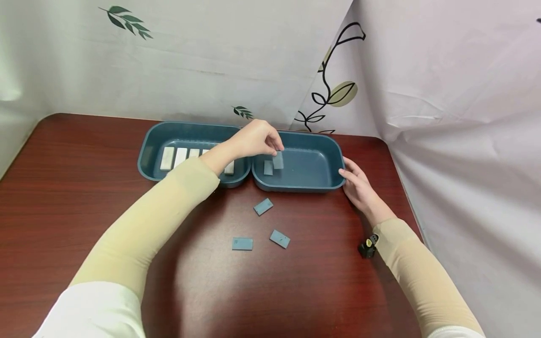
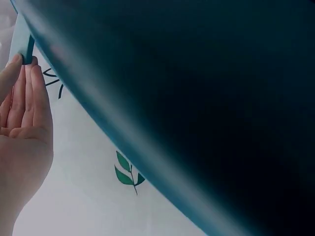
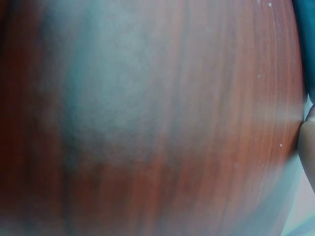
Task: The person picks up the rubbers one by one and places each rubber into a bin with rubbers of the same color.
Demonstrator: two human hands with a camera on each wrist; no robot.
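Over the left part of the right-hand blue tray (image 1: 313, 170), my left hand (image 1: 259, 137) pinches a small blue-grey rectangular block (image 1: 278, 160) between thumb and fingertips. The left wrist view shows that block (image 2: 20, 43) at the fingertips of the hand (image 2: 27, 123), beside a large dark tray wall. Another blue-grey block (image 1: 268, 167) lies inside the tray, just left of the held one. My right hand (image 1: 358, 185) holds the tray's right end, thumb at the rim and fingers along the outside. Only a bit of that hand (image 3: 308, 147) shows in the right wrist view.
A second blue tray (image 1: 194, 125) adjoins on the left, with several white blocks (image 1: 167, 158) in a row, partly hidden by my left forearm. Three loose blue-grey blocks, one nearest the front (image 1: 242, 243), lie on the brown table (image 1: 262, 295). White cloth (image 1: 190, 61) hangs behind.
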